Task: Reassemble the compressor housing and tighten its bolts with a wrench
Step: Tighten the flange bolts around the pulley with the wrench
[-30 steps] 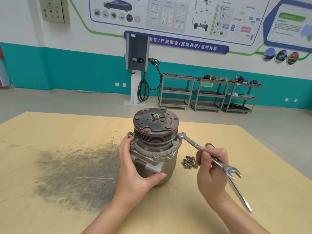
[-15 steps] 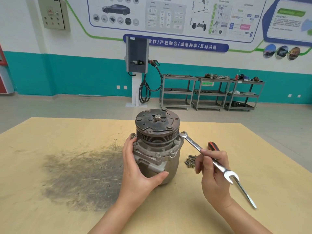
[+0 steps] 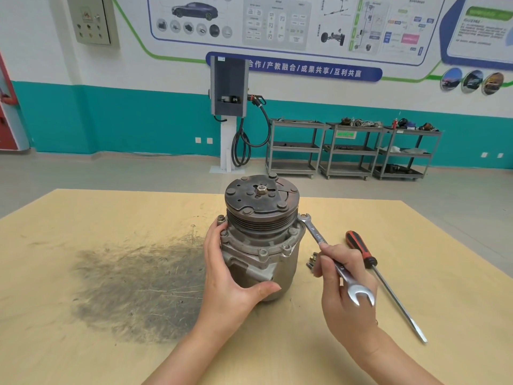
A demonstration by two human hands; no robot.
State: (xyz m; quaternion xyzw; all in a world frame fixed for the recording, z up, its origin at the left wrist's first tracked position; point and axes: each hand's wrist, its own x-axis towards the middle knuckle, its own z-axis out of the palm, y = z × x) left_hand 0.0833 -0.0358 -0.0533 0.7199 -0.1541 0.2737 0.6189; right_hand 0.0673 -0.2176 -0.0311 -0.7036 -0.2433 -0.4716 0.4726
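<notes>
A grey metal compressor (image 3: pixel 259 243) with a dark pulley on top stands upright in the middle of the wooden table (image 3: pixel 83 223). My left hand (image 3: pixel 230 276) wraps around its left side, thumb across the front of the housing. My right hand (image 3: pixel 342 295) grips the shaft of a silver combination wrench (image 3: pixel 316 237). The wrench's ring end sits at the housing's right flange, at a bolt there. Its open end sticks out past my fingers. Several bolts stand around the flange rim.
A few loose bolts (image 3: pixel 311 259) lie just right of the compressor, partly behind my right hand. A red-and-black screwdriver (image 3: pixel 383 282) lies further right. A dark sooty smear (image 3: pixel 138 287) covers the table to the left. Tool carts (image 3: pixel 349 151) stand far behind.
The wrench handle and my right hand have swung slightly toward me and to the right, uncovering the screwdriver's handle. My left hand has kept its hold on the housing.
</notes>
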